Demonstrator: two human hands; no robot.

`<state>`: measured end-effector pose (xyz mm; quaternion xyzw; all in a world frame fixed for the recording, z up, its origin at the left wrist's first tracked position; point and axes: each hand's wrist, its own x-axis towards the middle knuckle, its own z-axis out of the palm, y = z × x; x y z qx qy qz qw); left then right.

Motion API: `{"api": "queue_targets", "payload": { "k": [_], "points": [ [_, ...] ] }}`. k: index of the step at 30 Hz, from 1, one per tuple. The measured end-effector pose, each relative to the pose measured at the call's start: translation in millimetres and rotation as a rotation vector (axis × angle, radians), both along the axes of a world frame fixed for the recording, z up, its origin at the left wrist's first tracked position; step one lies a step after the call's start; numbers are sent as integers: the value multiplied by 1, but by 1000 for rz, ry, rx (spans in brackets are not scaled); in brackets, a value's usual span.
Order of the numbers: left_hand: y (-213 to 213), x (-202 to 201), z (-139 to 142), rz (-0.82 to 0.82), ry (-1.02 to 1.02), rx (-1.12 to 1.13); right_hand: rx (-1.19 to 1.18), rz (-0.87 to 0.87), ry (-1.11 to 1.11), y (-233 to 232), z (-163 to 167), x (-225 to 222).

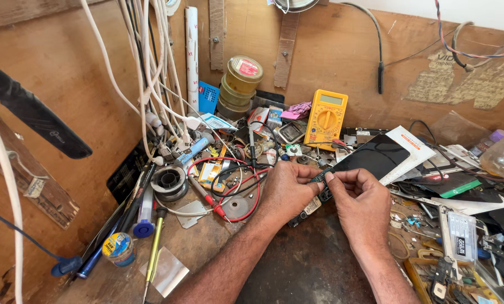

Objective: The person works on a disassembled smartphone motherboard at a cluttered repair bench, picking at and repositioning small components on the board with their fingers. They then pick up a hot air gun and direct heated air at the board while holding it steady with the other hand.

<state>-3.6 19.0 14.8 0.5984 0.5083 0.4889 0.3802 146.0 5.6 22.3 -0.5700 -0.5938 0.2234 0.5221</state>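
My left hand (285, 194) and my right hand (361, 202) meet at the middle of a cluttered wooden bench. Both pinch the near end of a black smartphone (373, 157), whose dark glass screen faces up and tilts away to the right. My left thumb and fingers grip its lower left edge, where a narrow circuit strip shows. My right fingertips press on the lower corner beside them. A small dark part lies under the phone near my left wrist.
A yellow multimeter (326, 117) leans on the back wall, its red and black leads (229, 197) looping left of my hands. A solder spool (169, 180), screwdrivers (153, 247), a flux tin (118, 247), tape rolls (240, 81), hanging white cables (150, 84) and phone parts (460, 236) crowd the bench.
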Motion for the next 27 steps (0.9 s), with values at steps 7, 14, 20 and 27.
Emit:
{"api": "queue_targets", "payload": {
  "k": [7, 14, 20, 27],
  "points": [
    [2, 0, -1, 3, 36, 23, 8, -10, -7, 1, -2, 0],
    [4, 1, -5, -9, 19, 25, 15, -23, -23, 2, -3, 0],
    [5, 2, -6, -9, 30, 9, 21, -26, -37, 1, -3, 0],
    [5, 1, -6, -13, 23, 38, 10, -33, -40, 0, -1, -1]
  ]
}}
